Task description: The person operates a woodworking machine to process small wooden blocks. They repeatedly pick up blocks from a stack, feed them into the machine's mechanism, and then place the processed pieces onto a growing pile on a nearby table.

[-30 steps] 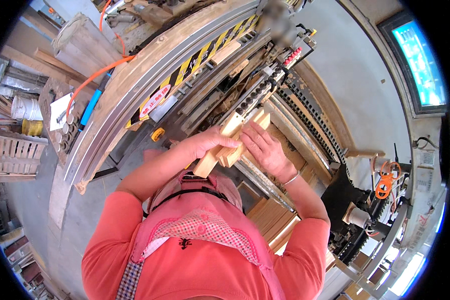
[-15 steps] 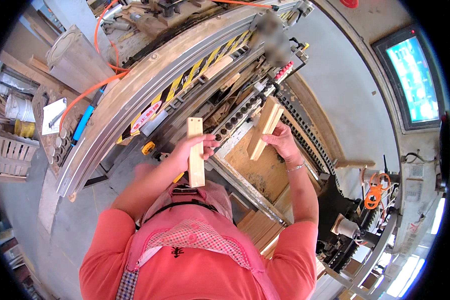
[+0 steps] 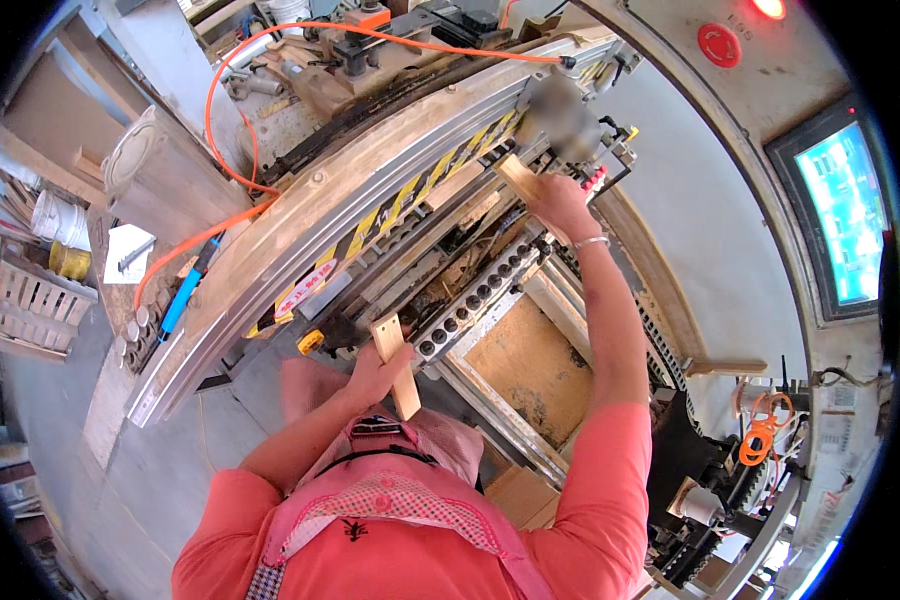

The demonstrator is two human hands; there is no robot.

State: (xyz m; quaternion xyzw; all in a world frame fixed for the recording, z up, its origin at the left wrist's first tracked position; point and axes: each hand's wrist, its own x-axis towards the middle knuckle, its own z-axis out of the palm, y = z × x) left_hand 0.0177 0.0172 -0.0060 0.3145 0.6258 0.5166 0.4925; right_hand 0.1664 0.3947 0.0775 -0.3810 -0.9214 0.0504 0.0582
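My left hand [image 3: 372, 376] is closed around a pale wooden block [image 3: 406, 394] with small holes near its far end. It holds the block close in front of my apron, by the near end of a row of round black knobs [image 3: 483, 293]. Stretched far forward, my right hand [image 3: 562, 208] grips a second wooden piece [image 3: 515, 178] over the far part of the machine. My fingers cover part of that piece, so whether it touches the machine I cannot tell.
A wooden rail with a yellow-black striped strip [image 3: 402, 212] curves along the left. Right of the knobs lies a framed brown panel [image 3: 530, 365]. A lit screen [image 3: 842, 215] and a red push button [image 3: 718, 45] are at right. An orange hose [image 3: 213, 110] leads to a blue tool [image 3: 182, 300].
My right hand has moved forward and away with its wooden piece, from above the brown panel to the machine's far part. My left hand still holds its block, now lower and more tilted.
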